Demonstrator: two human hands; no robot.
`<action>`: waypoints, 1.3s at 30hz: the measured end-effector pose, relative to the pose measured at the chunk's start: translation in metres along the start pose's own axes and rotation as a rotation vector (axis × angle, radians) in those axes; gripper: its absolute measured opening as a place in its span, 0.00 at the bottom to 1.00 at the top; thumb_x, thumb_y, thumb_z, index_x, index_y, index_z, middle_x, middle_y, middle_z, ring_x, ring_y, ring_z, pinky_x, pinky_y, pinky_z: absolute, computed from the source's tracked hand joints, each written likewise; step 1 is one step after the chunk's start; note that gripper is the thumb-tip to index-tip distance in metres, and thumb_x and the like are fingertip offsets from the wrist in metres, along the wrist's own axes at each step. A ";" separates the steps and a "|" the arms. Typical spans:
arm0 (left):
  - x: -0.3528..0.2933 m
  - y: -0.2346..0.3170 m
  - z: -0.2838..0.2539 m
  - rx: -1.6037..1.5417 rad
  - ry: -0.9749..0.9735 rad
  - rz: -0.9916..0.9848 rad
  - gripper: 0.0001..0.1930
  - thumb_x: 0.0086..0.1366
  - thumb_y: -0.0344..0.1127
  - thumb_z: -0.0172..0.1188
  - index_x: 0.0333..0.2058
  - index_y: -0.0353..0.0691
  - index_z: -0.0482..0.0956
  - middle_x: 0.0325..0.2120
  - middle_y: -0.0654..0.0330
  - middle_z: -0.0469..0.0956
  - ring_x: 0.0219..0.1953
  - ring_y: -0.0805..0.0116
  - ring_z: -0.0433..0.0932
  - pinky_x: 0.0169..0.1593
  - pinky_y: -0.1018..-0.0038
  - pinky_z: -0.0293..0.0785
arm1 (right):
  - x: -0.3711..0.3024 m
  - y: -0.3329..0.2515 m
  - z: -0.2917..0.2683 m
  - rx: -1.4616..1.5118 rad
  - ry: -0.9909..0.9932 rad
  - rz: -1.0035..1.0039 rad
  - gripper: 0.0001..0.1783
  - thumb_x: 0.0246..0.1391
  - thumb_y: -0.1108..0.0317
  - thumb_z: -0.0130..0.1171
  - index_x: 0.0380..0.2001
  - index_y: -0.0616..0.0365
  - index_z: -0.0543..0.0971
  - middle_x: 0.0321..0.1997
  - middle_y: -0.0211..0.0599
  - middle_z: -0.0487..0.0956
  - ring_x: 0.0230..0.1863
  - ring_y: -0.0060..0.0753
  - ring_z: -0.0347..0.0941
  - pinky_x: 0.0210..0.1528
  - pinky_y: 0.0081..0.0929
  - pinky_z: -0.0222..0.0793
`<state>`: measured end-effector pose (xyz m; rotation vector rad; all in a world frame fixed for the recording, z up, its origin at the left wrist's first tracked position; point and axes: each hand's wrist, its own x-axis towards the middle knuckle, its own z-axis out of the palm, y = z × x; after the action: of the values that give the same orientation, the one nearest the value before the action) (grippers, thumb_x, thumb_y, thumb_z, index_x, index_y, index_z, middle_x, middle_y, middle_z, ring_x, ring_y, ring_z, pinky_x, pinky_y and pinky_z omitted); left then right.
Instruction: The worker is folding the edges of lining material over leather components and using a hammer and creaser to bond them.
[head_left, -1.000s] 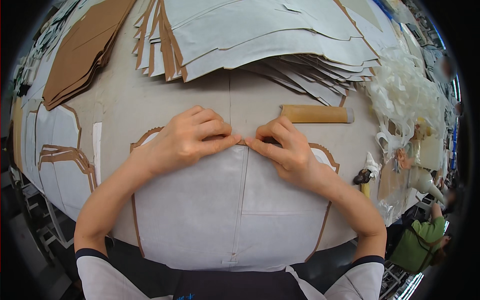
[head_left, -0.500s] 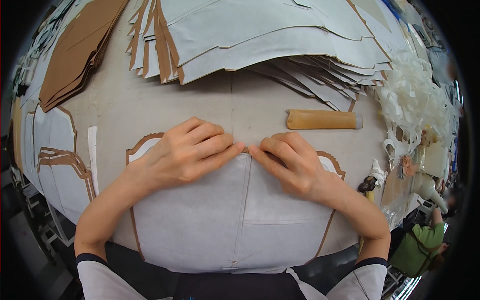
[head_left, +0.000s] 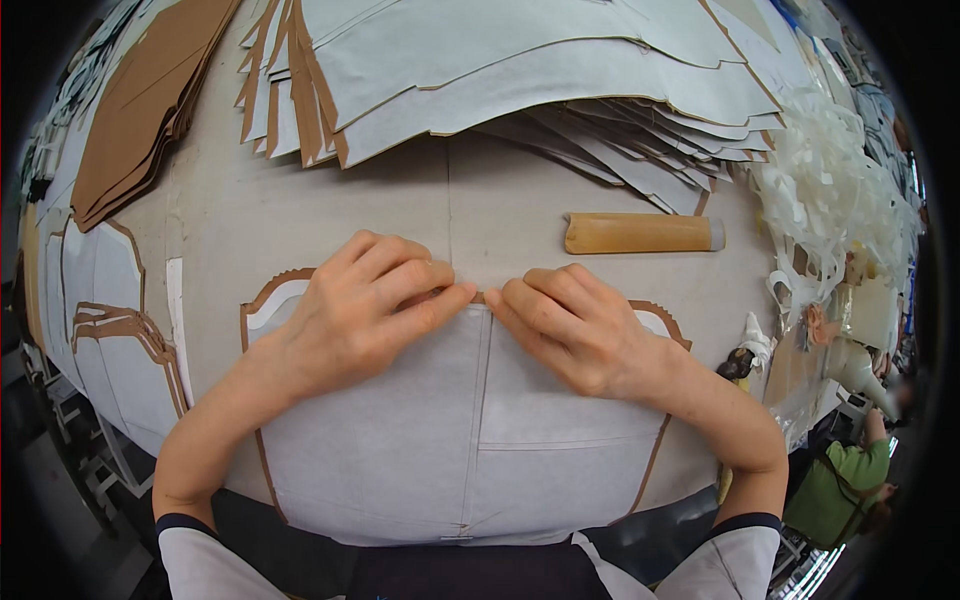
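In front of me lies a large sewn panel (head_left: 400, 430), pale grey-white on its upper side with a brown edge and a seam down its middle. My left hand (head_left: 372, 310) pinches the panel's far edge just left of that seam. Close by on the right, my right hand (head_left: 575, 330) has its thumb and forefinger pressed on the same edge. A short strip of brown edge shows between the fingertips. Both hands cover parts of the far edge, whose curved, notched brown corners stick out on either side.
Beyond the hands lies a tan tube-like tool (head_left: 640, 233). A stack of similar panels (head_left: 540, 80) fills the far side, with brown pieces (head_left: 150, 110) at far left and smaller panels (head_left: 120, 350) nearer. White strips (head_left: 825, 190) heap up at right; a person in green (head_left: 845, 490) is beyond.
My hands stay at the panel's far edge, with the fingers shifting slightly there. The whole view has moved a little, so the table things appear slightly farther left and up.
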<state>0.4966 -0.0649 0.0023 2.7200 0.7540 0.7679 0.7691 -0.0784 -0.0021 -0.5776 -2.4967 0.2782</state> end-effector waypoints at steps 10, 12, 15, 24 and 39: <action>0.008 0.013 0.001 -0.238 0.013 -0.309 0.14 0.56 0.25 0.72 0.43 0.40 0.88 0.36 0.61 0.81 0.39 0.62 0.76 0.43 0.66 0.70 | 0.014 -0.019 -0.004 0.327 0.072 0.534 0.14 0.49 0.86 0.62 0.40 0.64 0.82 0.41 0.43 0.76 0.43 0.48 0.72 0.45 0.40 0.70; 0.008 0.015 0.001 -0.222 0.029 -0.331 0.12 0.58 0.25 0.72 0.42 0.42 0.89 0.36 0.61 0.80 0.39 0.62 0.76 0.43 0.67 0.70 | 0.015 -0.022 -0.001 0.328 0.090 0.551 0.13 0.49 0.86 0.63 0.39 0.64 0.82 0.40 0.42 0.76 0.42 0.48 0.72 0.45 0.41 0.70; 0.009 0.017 0.004 -0.250 0.050 -0.359 0.11 0.59 0.26 0.71 0.41 0.42 0.89 0.36 0.62 0.81 0.39 0.63 0.76 0.44 0.68 0.70 | 0.019 -0.023 0.002 0.313 0.116 0.571 0.11 0.50 0.84 0.64 0.38 0.63 0.82 0.39 0.41 0.75 0.42 0.47 0.71 0.44 0.41 0.69; 0.005 0.018 0.010 -0.249 0.091 -0.376 0.09 0.60 0.27 0.71 0.40 0.42 0.89 0.36 0.63 0.82 0.40 0.64 0.76 0.47 0.68 0.69 | 0.025 -0.021 0.002 0.261 0.055 0.586 0.05 0.55 0.82 0.64 0.35 0.63 0.81 0.37 0.41 0.76 0.41 0.47 0.71 0.44 0.42 0.68; -0.009 0.008 0.017 0.002 0.187 -0.075 0.19 0.49 0.27 0.71 0.43 0.45 0.89 0.37 0.65 0.83 0.38 0.64 0.80 0.42 0.65 0.73 | 0.000 -0.012 0.012 0.167 0.161 0.289 0.21 0.40 0.83 0.65 0.42 0.65 0.85 0.40 0.41 0.78 0.38 0.42 0.73 0.37 0.37 0.72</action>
<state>0.5028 -0.0777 -0.0127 2.6307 0.8907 1.0147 0.7584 -0.0900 -0.0083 -0.8557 -2.2072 0.5220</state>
